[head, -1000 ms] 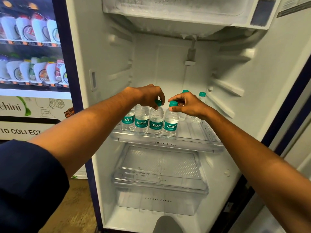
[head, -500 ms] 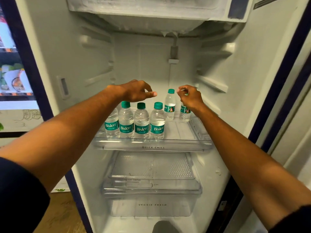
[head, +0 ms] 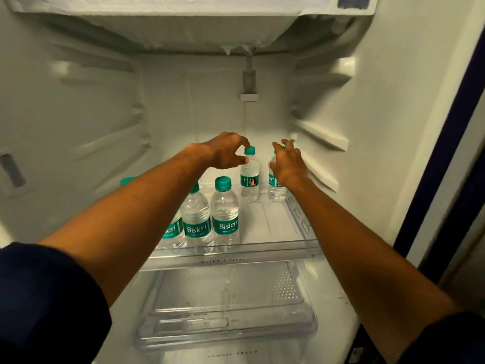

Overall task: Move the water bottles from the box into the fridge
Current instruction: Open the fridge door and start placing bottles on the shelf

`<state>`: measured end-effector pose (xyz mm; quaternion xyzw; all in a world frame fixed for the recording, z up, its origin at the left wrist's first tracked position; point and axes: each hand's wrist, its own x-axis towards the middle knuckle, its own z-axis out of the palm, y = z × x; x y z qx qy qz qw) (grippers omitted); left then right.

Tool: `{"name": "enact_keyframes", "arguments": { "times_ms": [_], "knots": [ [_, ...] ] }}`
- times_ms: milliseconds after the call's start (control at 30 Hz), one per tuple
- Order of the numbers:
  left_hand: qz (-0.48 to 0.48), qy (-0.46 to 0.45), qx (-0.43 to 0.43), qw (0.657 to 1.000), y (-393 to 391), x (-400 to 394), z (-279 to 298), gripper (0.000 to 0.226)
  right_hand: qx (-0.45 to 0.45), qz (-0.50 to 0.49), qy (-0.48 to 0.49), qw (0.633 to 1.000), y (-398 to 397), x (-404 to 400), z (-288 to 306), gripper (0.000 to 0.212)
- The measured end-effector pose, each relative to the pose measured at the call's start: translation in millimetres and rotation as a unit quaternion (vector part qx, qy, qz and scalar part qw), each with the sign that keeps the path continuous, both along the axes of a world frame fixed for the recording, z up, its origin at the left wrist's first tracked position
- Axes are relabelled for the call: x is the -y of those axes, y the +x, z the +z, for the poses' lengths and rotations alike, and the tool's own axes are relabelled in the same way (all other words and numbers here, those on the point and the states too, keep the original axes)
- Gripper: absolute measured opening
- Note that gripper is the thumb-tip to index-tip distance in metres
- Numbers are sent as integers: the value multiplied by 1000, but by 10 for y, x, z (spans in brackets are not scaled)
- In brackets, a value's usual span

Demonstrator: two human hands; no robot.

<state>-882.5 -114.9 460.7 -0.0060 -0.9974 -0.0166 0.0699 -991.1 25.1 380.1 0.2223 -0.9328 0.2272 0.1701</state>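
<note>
Small clear water bottles with green caps and Bisleri labels stand on the fridge's clear shelf (head: 265,252). A front row (head: 225,214) sits at the left, partly hidden by my left forearm. At the back stand two more: a back left bottle (head: 249,179) and a back right bottle (head: 276,189). My left hand (head: 225,153) reaches over the front row, its index fingertip at the back left bottle's cap and its thumb just short of the neck. My right hand (head: 288,166) lies with straight fingers against the back right bottle's top, hiding most of its cap. The box is out of view.
The fridge's white walls carry bare shelf rails, and a frosted freezer compartment (head: 183,27) hangs overhead. A clear vegetable drawer (head: 228,324) sits below the shelf. The shelf's front right part (head: 273,222) holds no bottles. The dark door edge (head: 446,127) runs along the right.
Both hands let go of the front bottles and moved to the back of the shelf. My right hand's fingers have straightened at the back right bottle. The camera moved closer.
</note>
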Motion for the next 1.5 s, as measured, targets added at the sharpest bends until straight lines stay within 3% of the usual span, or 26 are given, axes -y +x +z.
{"name": "enact_keyframes", "arguments": {
  "times_ms": [400,633,833,1133,1500],
  "knots": [
    [-5,-44,68,997,-593,21,-151,58,-86,-15,-117,989,-97,42,-166,34],
    [-27,-46,-29,998,-620,-3,-245,43,-106,-16,-130,986,-16,50,-200,33],
    [-59,-48,-42,996,-416,16,-177,35,-101,-10,-139,985,88,16,-189,28],
    [-90,-31,-79,992,-10,-90,200,32,-36,10,-141,989,348,-233,-251,43],
    [-108,-46,-32,993,457,-430,183,33,-16,45,-93,995,585,-397,65,48]
  ]
}}
